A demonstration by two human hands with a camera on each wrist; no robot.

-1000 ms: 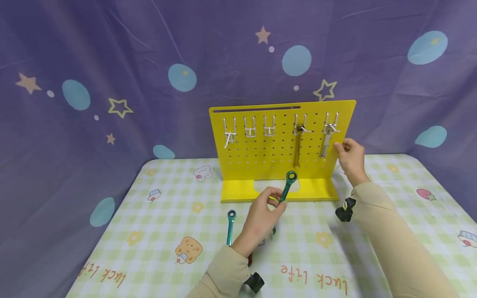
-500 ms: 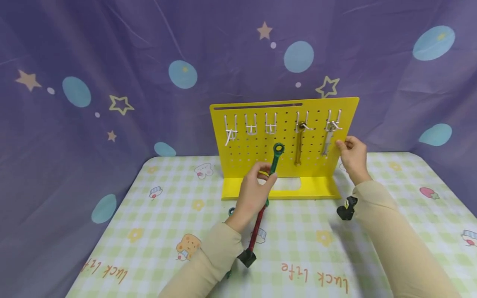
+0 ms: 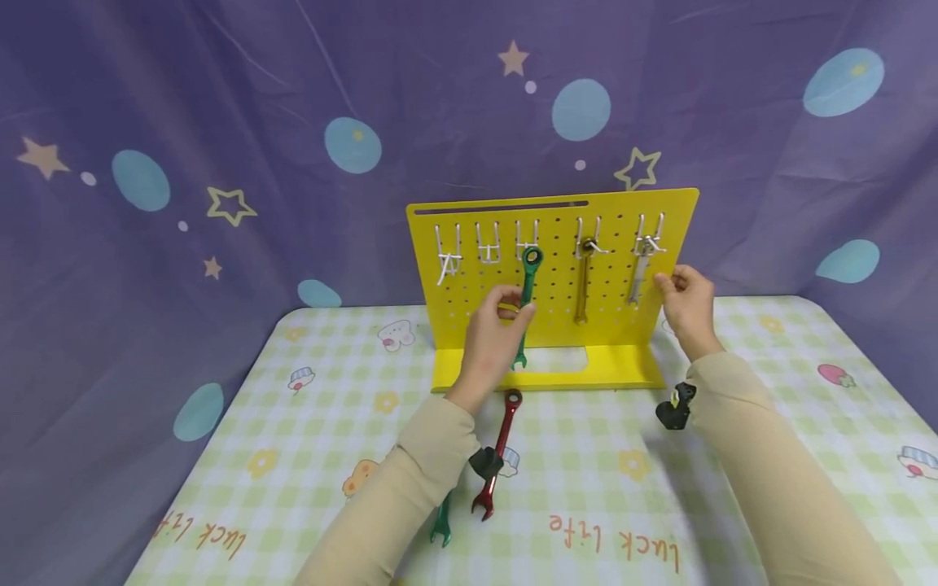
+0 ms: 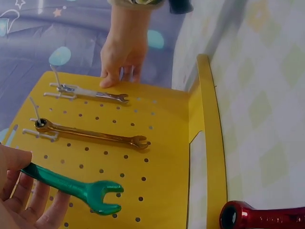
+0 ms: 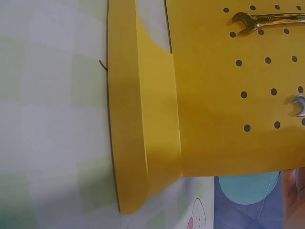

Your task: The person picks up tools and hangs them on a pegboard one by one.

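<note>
My left hand [image 3: 493, 335] pinches a green ratchet wrench [image 3: 527, 285] by its shank, ring end up and open jaw down. The ring overlaps the middle white hook [image 3: 526, 234] of the yellow pegboard [image 3: 476, 313] in the head view. In the left wrist view the green wrench [image 4: 71, 186] lies between thumb and fingers, in front of the board. My right hand [image 3: 689, 309] grips the board's right edge between thumb and fingers. A gold wrench [image 3: 584, 285] and a silver wrench [image 3: 640, 273] hang from the two right-hand hooks.
On the checked tablecloth [image 3: 586, 472] lie a red wrench [image 3: 504, 431] and, partly under my left sleeve, another green wrench [image 3: 442, 521]. Two hooks at the left, the outer hook [image 3: 449, 260] and its neighbour [image 3: 488, 244], carry no wrench. A purple curtain [image 3: 454, 98] hangs behind.
My left hand has carried the green wrench up and to the left, from above the table to in front of the middle hook. The right hand stays at the board's edge.
</note>
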